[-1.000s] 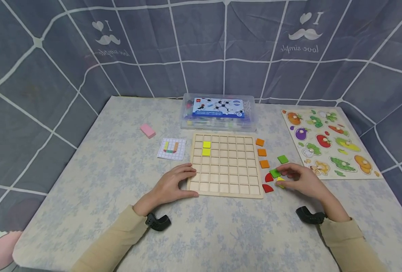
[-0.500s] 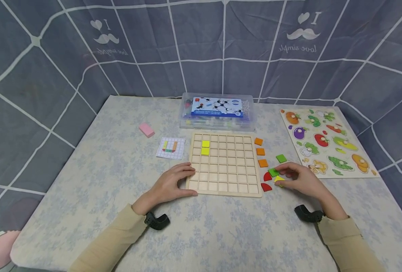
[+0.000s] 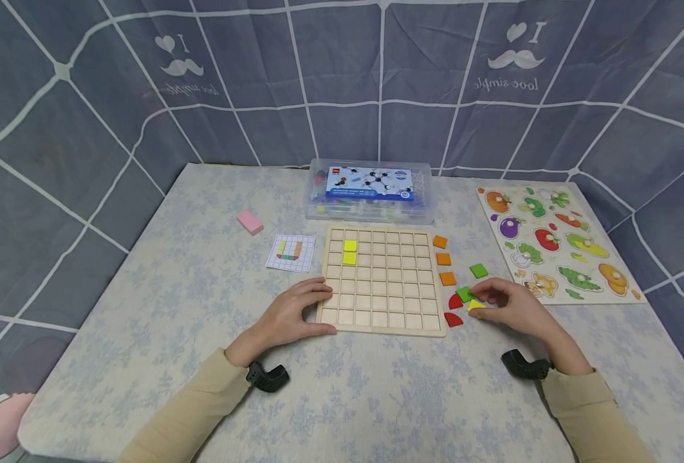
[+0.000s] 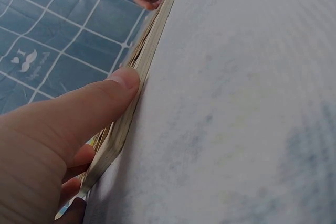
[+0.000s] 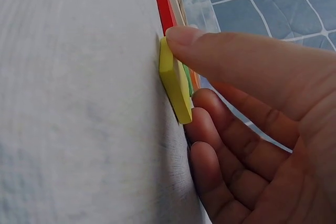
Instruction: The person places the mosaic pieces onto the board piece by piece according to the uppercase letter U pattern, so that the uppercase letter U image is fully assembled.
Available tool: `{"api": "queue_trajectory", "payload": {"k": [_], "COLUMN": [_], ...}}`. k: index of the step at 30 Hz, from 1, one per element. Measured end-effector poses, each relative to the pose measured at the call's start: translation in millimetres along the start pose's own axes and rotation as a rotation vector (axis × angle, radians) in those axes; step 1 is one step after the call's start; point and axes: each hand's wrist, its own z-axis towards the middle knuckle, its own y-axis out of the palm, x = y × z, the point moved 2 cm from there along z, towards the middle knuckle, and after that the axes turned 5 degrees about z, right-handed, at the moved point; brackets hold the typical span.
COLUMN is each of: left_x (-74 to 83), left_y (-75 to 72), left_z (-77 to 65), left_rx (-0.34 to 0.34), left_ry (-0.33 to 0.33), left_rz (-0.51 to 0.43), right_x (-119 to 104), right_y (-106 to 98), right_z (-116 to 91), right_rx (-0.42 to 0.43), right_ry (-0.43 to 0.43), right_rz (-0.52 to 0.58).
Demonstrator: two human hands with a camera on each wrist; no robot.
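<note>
A pale wooden grid board (image 3: 387,281) lies on the table, two yellow square tiles (image 3: 350,251) set in its upper left. At the board's lower left corner my left hand (image 3: 286,313) grips it, thumb (image 4: 124,80) on the front edge and fingers at the side. Right of the board, my right hand (image 3: 512,308) pinches a yellow tile (image 5: 176,82) that rests flat on the table, thumb at one corner and curled fingers at the far end. The index finger is beside a green tile (image 3: 464,294); its contact is unclear.
Two red quarter-round tiles (image 3: 454,319), several orange tiles (image 3: 443,259) and another green tile (image 3: 478,270) lie right of the board. A pattern card (image 3: 304,262) and pink block (image 3: 250,222) lie left. Behind are a plastic box (image 3: 370,209) and a vegetable puzzle (image 3: 556,244).
Both hands keep their places, and the tiles stay where they were. Only the head view shifts slightly.
</note>
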Motion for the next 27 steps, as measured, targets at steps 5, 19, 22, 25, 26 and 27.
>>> {"api": "queue_trajectory", "payload": {"k": [5, 19, 22, 25, 26, 27], "left_x": [0.0, 0.4, 0.5, 0.7, 0.8, 0.8], "left_y": [0.1, -0.5, -0.8, -1.1, -1.1, -1.1], "left_z": [-0.5, -0.8, -1.1, -1.2, -1.1, -1.1], "left_rx": [0.002, -0.007, -0.007, -0.007, -0.007, -0.007], "left_ry": [0.001, -0.016, -0.02, -0.022, -0.022, -0.022], "left_rz": [0.0, -0.017, -0.019, -0.022, -0.022, -0.021], "right_x": [-0.6, -7.1, -8.1, -8.3, -8.1, -7.9], "right_y": [0.0, -4.9, -5.0, -5.0, -5.1, -5.1], "right_z": [-0.2, -3.2, -3.4, -3.4, -3.3, -3.3], "right_rx": [-0.005, -0.089, -0.105, -0.119, -0.121, -0.124], "right_ry": [0.003, 0.033, 0.026, 0.023, 0.023, 0.024], "right_rz": [-0.014, -0.028, -0.03, -0.031, -0.03, -0.03]}}
